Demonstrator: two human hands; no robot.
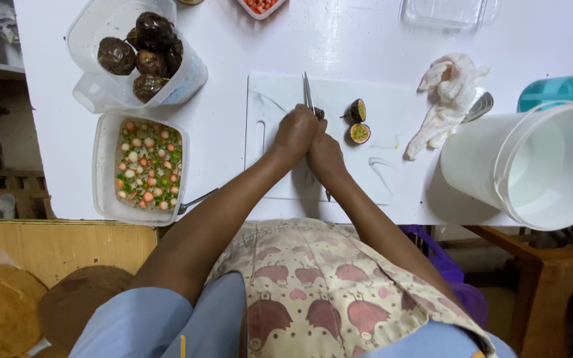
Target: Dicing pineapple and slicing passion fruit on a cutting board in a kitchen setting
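On the white cutting board my two hands are pressed together. My left hand is curled over a dark passion fruit, of which only a sliver shows. My right hand grips a knife; its blade sticks out past my left hand toward the far side, and the handle tip shows below my wrist. Two cut passion fruit halves lie just right of my hands, yellow pulp showing.
A clear tub of whole passion fruits stands at the far left. Below it is a tub of mixed chopped fruit with a spoon handle. A crumpled cloth, a white bucket and a teal container are on the right.
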